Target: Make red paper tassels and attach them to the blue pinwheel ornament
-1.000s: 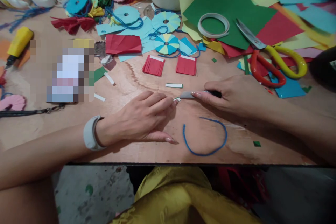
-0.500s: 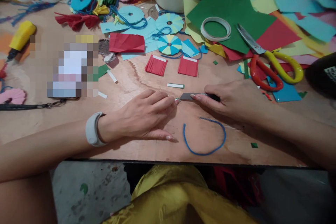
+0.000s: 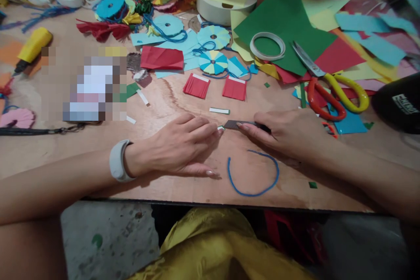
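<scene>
My left hand [image 3: 183, 146] rests on the table, its fingers curled and pressed down on a small green paper strip with white tape [image 3: 221, 127]; most of the strip is hidden under the fingertips. The left thumb sticks out to the side. In my right hand [image 3: 282, 129] is a utility knife [image 3: 244, 125], gripped along its dark blade. Its tip meets the strip's end or lies just beside it. A second taped green strip [image 3: 219, 110] lies just beyond. Nearer me, a blue cord [image 3: 252, 193] curves in a U. Two fringed red paper pieces [image 3: 197, 86] lie farther back.
Scissors [image 3: 320, 72] and a tape ring [image 3: 267, 46] lie at right on coloured paper [image 3: 282, 17]. A dark cup-like object [image 3: 398, 103] stands at the right edge. A blurred phone [image 3: 92, 87] and a yellow cutter [image 3: 35, 46] are at left. Paper discs [image 3: 213, 62] lie behind.
The view has shifted slightly. More of the taped strip's white and green end shows at my left fingertips, and the knife's tip sits slightly farther right. Both hands keep their grip.
</scene>
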`<action>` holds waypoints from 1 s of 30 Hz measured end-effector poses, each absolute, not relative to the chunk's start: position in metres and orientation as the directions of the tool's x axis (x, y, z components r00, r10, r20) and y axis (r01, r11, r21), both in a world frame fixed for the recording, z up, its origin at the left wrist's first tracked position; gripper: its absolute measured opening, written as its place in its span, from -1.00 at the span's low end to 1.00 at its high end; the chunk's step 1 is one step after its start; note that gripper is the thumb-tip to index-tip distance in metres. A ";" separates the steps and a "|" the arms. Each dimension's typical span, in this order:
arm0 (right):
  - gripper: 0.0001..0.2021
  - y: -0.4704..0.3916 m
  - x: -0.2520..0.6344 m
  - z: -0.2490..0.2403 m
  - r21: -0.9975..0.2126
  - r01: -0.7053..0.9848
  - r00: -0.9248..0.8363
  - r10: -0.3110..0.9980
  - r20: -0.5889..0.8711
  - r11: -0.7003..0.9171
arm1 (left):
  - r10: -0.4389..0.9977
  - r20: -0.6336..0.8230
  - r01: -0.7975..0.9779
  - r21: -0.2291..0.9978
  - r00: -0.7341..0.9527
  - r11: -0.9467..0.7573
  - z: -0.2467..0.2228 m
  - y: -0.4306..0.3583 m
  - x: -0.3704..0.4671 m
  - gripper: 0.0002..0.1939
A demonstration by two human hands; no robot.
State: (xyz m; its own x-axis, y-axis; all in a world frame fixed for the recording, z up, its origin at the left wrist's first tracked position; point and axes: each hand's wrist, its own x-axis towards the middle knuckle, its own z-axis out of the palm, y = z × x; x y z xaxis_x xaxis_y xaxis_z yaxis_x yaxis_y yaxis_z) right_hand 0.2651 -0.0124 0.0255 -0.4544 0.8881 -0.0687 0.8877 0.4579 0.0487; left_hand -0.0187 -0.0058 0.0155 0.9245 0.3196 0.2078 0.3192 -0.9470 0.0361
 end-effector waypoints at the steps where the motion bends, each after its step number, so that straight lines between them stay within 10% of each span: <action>1: -0.38 -0.013 0.265 0.025 0.053 0.885 -0.460 0.886 -0.059 0.463 | 0.319 0.205 0.319 0.036 0.925 -0.947 0.015 -0.006 -0.018 -0.20; 30: -0.64 -0.042 0.255 0.020 0.221 0.768 -0.635 0.760 0.136 0.602 | 0.325 0.146 0.310 0.118 0.934 -0.943 0.017 0.001 -0.019 -0.23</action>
